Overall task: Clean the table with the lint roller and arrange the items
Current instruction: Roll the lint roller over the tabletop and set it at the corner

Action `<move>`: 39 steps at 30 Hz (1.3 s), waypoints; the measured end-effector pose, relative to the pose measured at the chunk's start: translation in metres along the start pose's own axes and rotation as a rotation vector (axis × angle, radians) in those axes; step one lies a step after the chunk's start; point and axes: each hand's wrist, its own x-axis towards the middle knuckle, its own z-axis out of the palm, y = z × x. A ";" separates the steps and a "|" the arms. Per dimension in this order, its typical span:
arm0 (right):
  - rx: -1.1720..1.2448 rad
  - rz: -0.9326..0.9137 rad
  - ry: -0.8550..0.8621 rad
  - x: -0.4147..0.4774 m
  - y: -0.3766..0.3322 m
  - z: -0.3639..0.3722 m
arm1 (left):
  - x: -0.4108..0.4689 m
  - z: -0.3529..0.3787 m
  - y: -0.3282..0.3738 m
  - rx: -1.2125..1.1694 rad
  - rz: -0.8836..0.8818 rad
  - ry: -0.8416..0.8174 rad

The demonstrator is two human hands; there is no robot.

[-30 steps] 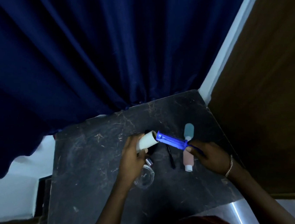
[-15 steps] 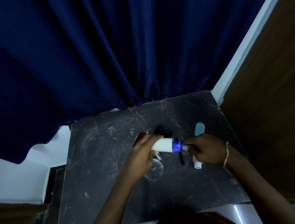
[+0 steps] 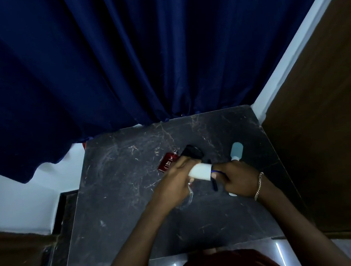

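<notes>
Along the far left, behind the table, a white wall (image 3: 13,195) is seen below the hem of a dark blue curtain (image 3: 118,62), which is hung across the whole back of the scene. A dark marble table (image 3: 117,205) with pale veins is set in front of it. Toward the table's middle a small red bottle (image 3: 167,164) is laid flat on the top. Just to its right a black object (image 3: 192,151) is seen, touching it or nearly so; what it is cannot be told. The left hand (image 3: 175,182) is held just in front of these, its fingers curled round the left end of the lint roller (image 3: 200,170). The roller's white roll is held over the table's middle, roughly level between the two hands. Beneath the left hand the rim of a clear glass item (image 3: 188,200) is partly shown. A thin dark stick (image 3: 214,185) is laid on the table under the roller. The roller's blue handle is gripped by the right hand (image 3: 238,178), with the fingers curled so closely about it that only a sliver of blue is shown. A chain bracelet (image 3: 258,185) is worn on that wrist. A tube (image 3: 236,151) with a pale blue cap is laid on the table under the right hand, its cap pointed away from the person. At the far right a brown wooden panel (image 3: 321,116) is set beside a white strip of wall.
</notes>
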 end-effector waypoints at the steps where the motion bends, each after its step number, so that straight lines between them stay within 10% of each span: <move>1: 0.018 -0.018 0.018 0.000 0.001 0.000 | 0.001 0.000 -0.002 -0.002 0.010 0.008; 13: 0.230 -0.035 -0.086 0.011 0.017 0.002 | 0.018 -0.004 -0.015 0.022 -0.089 -0.002; 35: 0.276 0.731 0.099 0.150 0.251 -0.012 | 0.050 -0.010 -0.049 0.247 -0.353 0.011; 39: -0.009 0.431 -0.003 0.164 0.264 -0.010 | 0.049 -0.011 -0.058 0.252 -0.375 0.018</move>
